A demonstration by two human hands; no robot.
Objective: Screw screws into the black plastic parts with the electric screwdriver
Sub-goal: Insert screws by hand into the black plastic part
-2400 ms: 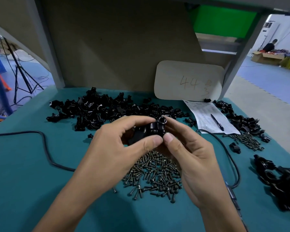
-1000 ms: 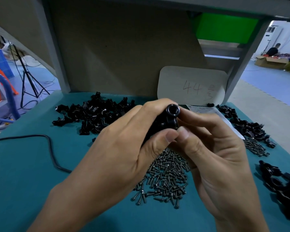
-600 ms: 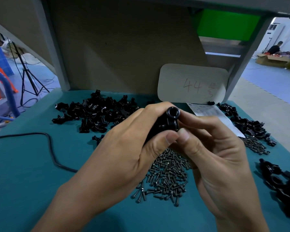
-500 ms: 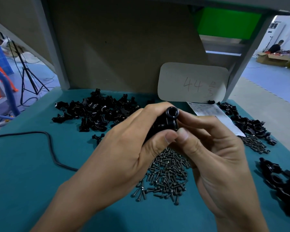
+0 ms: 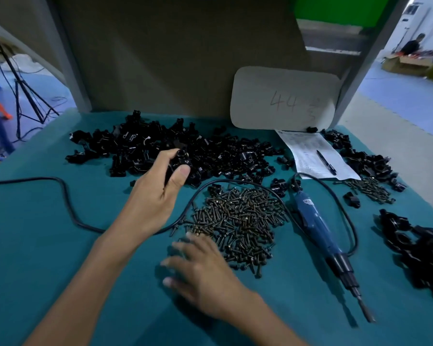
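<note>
- Left hand (image 5: 155, 196): fingers and thumb clamped round one black plastic part (image 5: 181, 159), held just above the bench (image 5: 35, 245) at the near edge of the loose heap. The part's round opening faces up, likely so a screw can be set in from above.
- Right hand (image 5: 201, 268): motion-blurred, fingers spread apart with nothing visible in them, fingertips at the near-left edge of the screw pile (image 5: 238, 221). Judged to be reaching for a single screw.
- Screw pile: central on the bench, within easy reach of both hands.
- Electric screwdriver (image 5: 320, 226): blue body, lying flat just right of the screws, bit toward the near edge. Untouched, and on the right hand's side for a quick grab.
- Cable (image 5: 68, 198): comes in from the left and arcs round the far side of the screws toward the driver.
- Heap of black parts (image 5: 210, 151): far side, apparently the stock. A second lot (image 5: 425, 248) lies at the right edge; whether finished, cannot tell.
- Sheet of paper (image 5: 315, 156) with pen (image 5: 326, 163), and card (image 5: 283, 98) marked "44": back right, apart from the working area.
</note>
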